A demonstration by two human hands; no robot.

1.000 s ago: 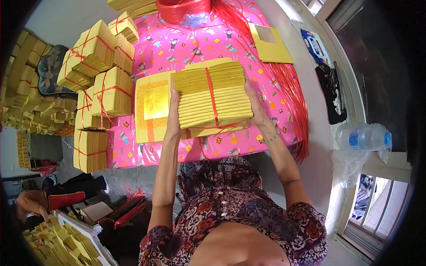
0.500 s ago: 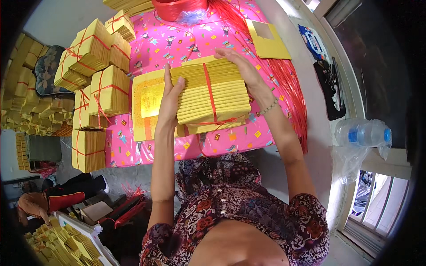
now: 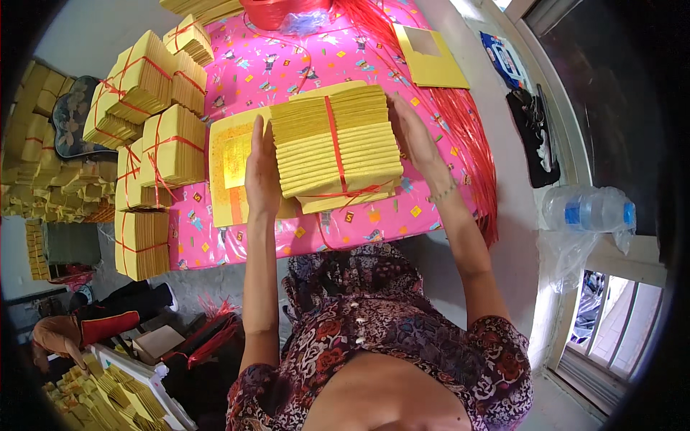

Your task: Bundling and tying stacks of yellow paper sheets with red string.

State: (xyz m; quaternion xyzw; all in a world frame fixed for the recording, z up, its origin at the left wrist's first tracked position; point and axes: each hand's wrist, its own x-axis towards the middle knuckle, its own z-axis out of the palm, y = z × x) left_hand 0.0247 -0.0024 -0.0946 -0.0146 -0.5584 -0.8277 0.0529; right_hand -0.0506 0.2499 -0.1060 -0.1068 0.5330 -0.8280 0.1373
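A thick bundle of folded yellow paper (image 3: 305, 154) lies on the pink table. A narrow red strip (image 3: 333, 133) runs over its top, and red tie ends show at the near edge. My left hand (image 3: 263, 172) stands upright along the bundle's left side, with its fingers straight. On the right side my right hand (image 3: 417, 136) has its fingers stretched out close to the paper; whether it touches cannot be told. Partly under the bundle lies a yellow sheet with a shiny gold square (image 3: 235, 162).
Several red-tied yellow bundles (image 3: 172, 147) are stacked along the table's left side. A red coil (image 3: 284, 13) and long red strands (image 3: 467, 158) lie at the back and right, beside a yellow card piece (image 3: 435, 65). Another person (image 3: 57, 334) bends at lower left. A plastic bottle (image 3: 589, 217) lies right.
My left thumb has come off the top of the bundle, and my fingers have straightened. The right hand has slid from the far corner down along the right side. The bundle sits slightly further left.
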